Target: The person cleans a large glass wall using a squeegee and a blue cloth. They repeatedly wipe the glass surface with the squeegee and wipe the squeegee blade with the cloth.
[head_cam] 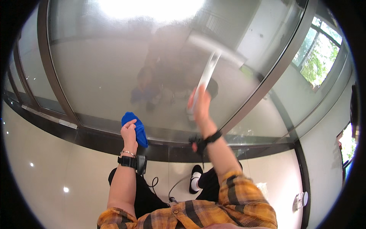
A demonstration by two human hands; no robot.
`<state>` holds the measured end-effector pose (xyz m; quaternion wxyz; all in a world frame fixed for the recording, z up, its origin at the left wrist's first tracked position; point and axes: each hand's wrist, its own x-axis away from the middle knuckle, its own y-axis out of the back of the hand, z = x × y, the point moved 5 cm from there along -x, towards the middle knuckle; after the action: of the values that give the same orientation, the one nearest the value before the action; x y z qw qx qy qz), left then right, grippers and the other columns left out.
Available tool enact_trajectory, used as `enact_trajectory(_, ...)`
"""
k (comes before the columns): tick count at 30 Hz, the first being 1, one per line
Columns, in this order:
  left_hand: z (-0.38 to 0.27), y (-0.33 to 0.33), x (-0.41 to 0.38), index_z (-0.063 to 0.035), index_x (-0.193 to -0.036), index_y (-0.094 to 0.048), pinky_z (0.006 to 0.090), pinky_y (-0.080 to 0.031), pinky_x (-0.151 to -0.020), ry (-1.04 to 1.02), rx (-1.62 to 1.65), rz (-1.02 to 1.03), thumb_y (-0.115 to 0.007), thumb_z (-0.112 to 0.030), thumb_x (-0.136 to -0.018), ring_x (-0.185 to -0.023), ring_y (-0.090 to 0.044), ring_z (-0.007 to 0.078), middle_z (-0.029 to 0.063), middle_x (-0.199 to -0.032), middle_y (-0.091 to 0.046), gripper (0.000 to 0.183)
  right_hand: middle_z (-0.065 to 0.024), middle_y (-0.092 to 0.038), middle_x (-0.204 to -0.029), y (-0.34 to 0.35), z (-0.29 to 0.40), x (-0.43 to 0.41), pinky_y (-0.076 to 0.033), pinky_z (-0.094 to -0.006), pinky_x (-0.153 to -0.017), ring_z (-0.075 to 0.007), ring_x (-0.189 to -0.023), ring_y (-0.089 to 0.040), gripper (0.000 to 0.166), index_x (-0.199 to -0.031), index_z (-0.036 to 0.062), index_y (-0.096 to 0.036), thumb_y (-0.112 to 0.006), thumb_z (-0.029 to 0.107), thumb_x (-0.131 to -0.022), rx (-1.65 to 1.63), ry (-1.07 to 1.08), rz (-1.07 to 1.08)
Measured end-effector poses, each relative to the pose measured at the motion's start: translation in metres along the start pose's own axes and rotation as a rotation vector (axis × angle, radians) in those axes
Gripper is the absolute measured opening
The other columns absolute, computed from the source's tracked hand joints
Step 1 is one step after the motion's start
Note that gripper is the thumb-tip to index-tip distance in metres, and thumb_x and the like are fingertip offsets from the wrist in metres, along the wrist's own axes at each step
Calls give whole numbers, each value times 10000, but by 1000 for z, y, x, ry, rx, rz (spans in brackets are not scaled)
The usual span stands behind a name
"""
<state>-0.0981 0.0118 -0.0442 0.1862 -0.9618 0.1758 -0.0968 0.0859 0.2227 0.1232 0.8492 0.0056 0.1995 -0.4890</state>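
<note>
My right hand (202, 107) is closed round the handle of a white window squeegee (210, 67), slightly blurred. The squeegee's wide head slants across a large glass pane (114, 65), high and right of the middle. Lower down on the left, my left hand (129, 134) grips a folded blue cloth (137, 130) in front of the pane's bottom edge. Both wrists carry black straps. The glass mirrors a dim figure and something blue.
A brown metal frame (264, 77) borders the pane on the right. Below runs a dark sill (160, 153) above pale floor tiles (85, 169). Black cables hang between my legs. A door stop (298, 201) stands at lower right.
</note>
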Motion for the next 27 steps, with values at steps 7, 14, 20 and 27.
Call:
enact_trajectory(7, -8, -7, 6, 3, -964, -708, 177, -303, -511, 47, 12, 24, -521, 50, -778, -563, -381, 12, -73, -707, -526, 268, -21, -477, -584, 25, -42, -3, -400, -284, -420, -134, -470, -487, 502, -849, 73, -493, -437, 562, -952, 93, -18, -24)
enact_trajectory(14, -4, -5, 6, 6, -957, -708, 176, -305, -521, 62, -17, 18, -521, 50, -780, -570, -385, 15, -79, -704, -513, 261, -7, -464, -526, 77, -261, 189, -363, -270, -360, -120, -384, -445, 482, -768, 68, -485, -546, 523, -915, 163, -679, -243)
enact_trajectory(20, -11, -12, 4, 5, -969, -708, 174, -326, -556, 43, -9, 38, -524, 39, -784, -617, -409, 19, -63, -750, -538, 263, -3, -442, -487, 84, -253, 192, -345, -251, -329, -106, -347, -414, 510, -708, 73, -480, -570, 539, -897, 170, -637, -246)
enact_trajectory(27, -6, -14, 10, 5, -991, -707, 189, -393, -642, 110, 23, 85, -520, 30, -790, -696, -470, 49, -32, -816, -577, 275, -12, -477, -527, 95, -243, 176, -359, -263, -369, -97, -402, -460, 474, -717, 43, -505, -533, 460, -942, 296, -462, -204)
